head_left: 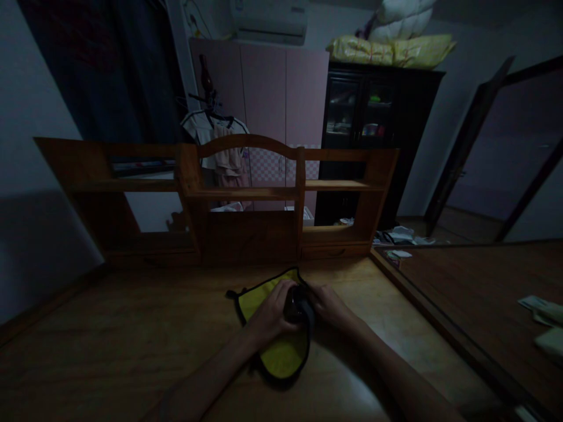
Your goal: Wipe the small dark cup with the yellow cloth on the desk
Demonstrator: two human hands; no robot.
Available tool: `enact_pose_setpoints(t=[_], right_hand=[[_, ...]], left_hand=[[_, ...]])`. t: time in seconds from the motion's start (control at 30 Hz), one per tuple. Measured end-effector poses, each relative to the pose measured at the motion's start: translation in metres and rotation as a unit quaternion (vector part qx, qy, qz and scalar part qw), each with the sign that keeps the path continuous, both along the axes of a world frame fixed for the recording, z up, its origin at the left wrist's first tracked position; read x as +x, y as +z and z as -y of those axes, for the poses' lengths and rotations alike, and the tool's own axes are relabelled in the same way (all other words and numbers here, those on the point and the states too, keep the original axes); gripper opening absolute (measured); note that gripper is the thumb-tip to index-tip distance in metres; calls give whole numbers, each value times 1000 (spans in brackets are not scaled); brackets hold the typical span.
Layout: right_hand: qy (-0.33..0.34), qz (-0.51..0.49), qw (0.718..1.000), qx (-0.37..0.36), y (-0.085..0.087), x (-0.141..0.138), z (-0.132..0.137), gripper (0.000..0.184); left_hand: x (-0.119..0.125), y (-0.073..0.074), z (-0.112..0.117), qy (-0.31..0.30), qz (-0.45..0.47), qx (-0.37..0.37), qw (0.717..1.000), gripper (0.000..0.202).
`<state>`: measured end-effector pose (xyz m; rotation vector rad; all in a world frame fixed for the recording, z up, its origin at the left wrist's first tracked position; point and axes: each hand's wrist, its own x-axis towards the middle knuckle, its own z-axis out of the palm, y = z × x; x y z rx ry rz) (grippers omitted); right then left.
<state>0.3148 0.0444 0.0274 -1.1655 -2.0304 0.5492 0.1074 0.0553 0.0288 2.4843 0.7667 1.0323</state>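
Note:
A yellow-green cloth (288, 354) with black edging and a small loop at its left corner lies partly spread on the wooden tabletop. My left hand (275, 308) is closed around a small, dark, glossy object (294, 303) above the cloth; the dim light hides what kind it is. At the right side of that object, my right hand (329, 306) is closed on the gathered cloth, where a greyish fold shows. Its fingertips are partly hidden behind the object and the fold.
A wooden shelf unit (248, 192) with drawers stands along the tabletop's (132, 328) far side. A raised wooden edge (422, 310) runs down the right. Beyond are a pink wardrobe (264, 88), a black cabinet (413, 111), hanging clothes (229, 152) and an open door (466, 140).

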Motion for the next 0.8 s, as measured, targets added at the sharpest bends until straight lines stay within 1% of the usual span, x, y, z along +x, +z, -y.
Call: enact_pose_setpoints(t=[0.13,0.27,0.37,0.47,0.53,0.63,0.7,0.8], right_hand=[[63,-89,992,-60,4,4,-1,27],[110,-135,973,-149,10,10,-2,33],[139,-215,940,-226,13,14,0,33],[122,-292,900,-300,17,12,3,34],[117,-326,876,-335,19,9,6,35],[126,-361,856,-349,22,3,8,34],[129,-369,852,-347,23,1,9,34],[135,-363,851,-355,25,3,12,41]], left_hand=[[2,0,2,1,4,-6,1000,86],[3,1,7,2,2,16,1000,84],[3,5,10,20,7,32,999,82],[0,10,12,57,38,21,997,80],[-2,12,12,72,58,20,996,80],[-4,11,11,66,60,42,995,81],[-5,9,10,49,40,70,996,83],[-6,5,10,24,13,124,992,85]])
